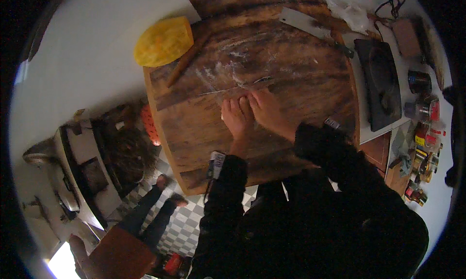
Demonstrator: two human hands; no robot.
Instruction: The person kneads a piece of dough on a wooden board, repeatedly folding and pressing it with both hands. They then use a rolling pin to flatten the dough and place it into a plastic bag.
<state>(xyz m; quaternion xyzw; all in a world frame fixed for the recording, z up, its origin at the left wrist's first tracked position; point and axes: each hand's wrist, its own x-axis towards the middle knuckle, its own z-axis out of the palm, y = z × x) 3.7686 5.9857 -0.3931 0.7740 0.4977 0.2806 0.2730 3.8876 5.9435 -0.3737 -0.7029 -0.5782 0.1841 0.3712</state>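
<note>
My left hand (236,117) and my right hand (267,109) rest side by side on the wooden tabletop (204,148), their thumbs and fingertips close together. The fingers of both are curled down. What they press or hold, if anything, is hidden under them; a small pale bit shows at the left hand's outer edge. Just beyond the fingertips, white powder (233,70) is smeared over the wood, with a thin white line along a seam. A wooden rolling pin (187,60) lies to the far left, beside a yellow rounded thing (165,41).
A pale flat blade (303,23) with a hole lies at the far right of the table. Past the right edge are a black flat appliance (379,85), a dark jar (419,82) and several bottles. Another person's legs (150,216) show on the checked floor (182,228) at lower left.
</note>
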